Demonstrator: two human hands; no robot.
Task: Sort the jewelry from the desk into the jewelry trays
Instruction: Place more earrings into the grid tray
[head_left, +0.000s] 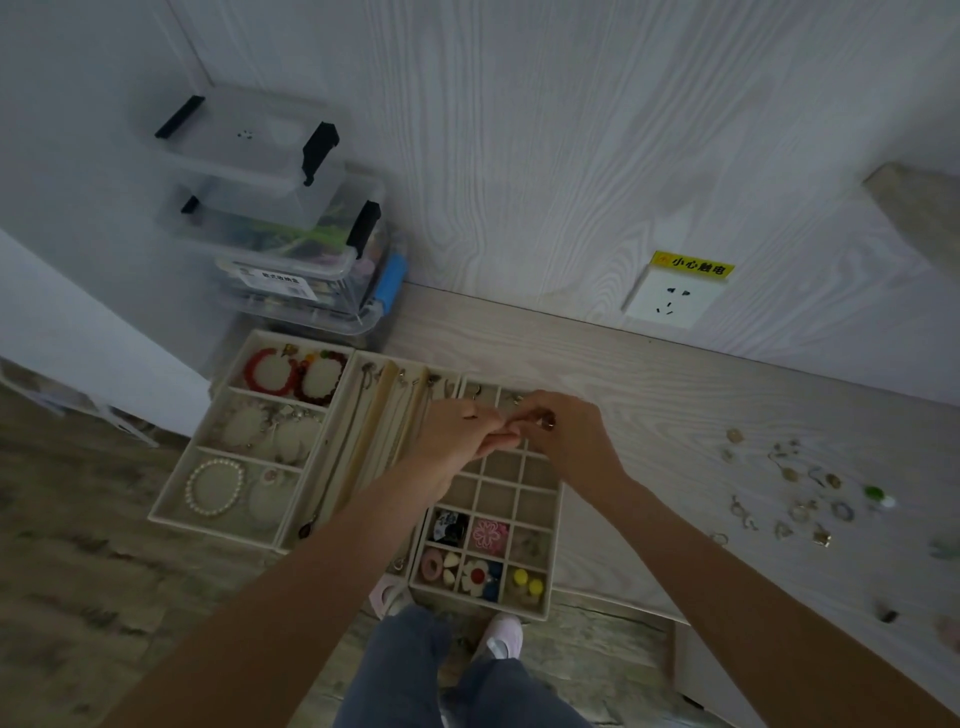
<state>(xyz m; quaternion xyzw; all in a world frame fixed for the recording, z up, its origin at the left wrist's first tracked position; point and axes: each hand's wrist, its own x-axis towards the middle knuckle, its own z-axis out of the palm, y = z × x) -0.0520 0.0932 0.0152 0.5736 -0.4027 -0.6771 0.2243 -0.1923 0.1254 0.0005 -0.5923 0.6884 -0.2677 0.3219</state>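
Note:
Three beige jewelry trays lie side by side on the desk: a bracelet tray (223, 384) at the left, a necklace tray (363, 415) in the middle, and a gridded tray (550, 525) of small cells at the right. My left hand (452, 441) and my right hand (566, 436) meet above the upper cells of the gridded tray. Both pinch a small piece of jewelry (519, 423) between their fingertips; it is too small to identify. Loose rings and earrings (795, 493) are scattered on the desk to the right.
Stacked clear storage boxes (291, 234) stand behind the trays against the wall. A wall socket (670, 299) with a yellow label sits at the back. The desk's front edge runs just below the gridded tray, with my legs and shoes beneath.

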